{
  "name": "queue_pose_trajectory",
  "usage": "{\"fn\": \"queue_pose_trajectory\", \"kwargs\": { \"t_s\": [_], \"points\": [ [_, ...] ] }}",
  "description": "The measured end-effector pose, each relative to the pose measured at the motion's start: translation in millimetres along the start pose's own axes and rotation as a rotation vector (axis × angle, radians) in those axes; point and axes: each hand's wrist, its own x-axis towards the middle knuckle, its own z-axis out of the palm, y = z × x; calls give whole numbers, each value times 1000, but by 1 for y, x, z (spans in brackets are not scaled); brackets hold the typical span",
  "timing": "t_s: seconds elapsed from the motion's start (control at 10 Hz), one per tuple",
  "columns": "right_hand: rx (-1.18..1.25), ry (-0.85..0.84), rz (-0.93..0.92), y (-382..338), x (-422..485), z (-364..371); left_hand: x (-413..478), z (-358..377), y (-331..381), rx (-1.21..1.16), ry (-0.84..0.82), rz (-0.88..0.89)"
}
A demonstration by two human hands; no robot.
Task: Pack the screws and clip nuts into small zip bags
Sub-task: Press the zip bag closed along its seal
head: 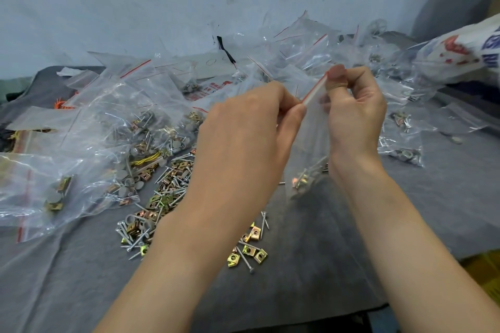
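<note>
Clear zip bag [311, 143]: raised over the table, screws [315, 166] and clip nuts [299, 180] at its bottom.
Left hand [243, 140]: pinches the red seal.
Right hand [354, 111]: pinches the seal too.
Grey cloth [446, 197]: loose pile [167, 189] of fasteners.

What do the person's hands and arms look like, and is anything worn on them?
Both forearms are bare, without sleeves. The left hand wears nothing: no glove, ring or watch shows. The right hand has a tan band wrapped round its thumb below the nail, nothing else.
</note>
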Motion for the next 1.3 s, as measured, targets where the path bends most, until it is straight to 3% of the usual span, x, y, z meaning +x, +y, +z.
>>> {"fn": "queue_pose_trajectory", "kwargs": {
  "t_s": [0.5,0.9,1.0,1.1,1.2,1.3],
  "points": [
    [31,19,-2,4,-1,7,4,-7,-22,-107,124,-84],
    [-32,-233,-29,6,-9,13,25,-38,-65,-250,15,-214],
    [-90,-303,-4,15,-9,12,38,-52,-84,-390,203,-320],
    [-217,-362,90,31,-4,8,44,-78,-110,-508,575,-395],
    [-318,-390,173,46,2,8,49,-111,-144,-520,777,-418],
    [-439,-449,203,61,3,8,10,-186,-257,-672,866,-467]
  ]
}}
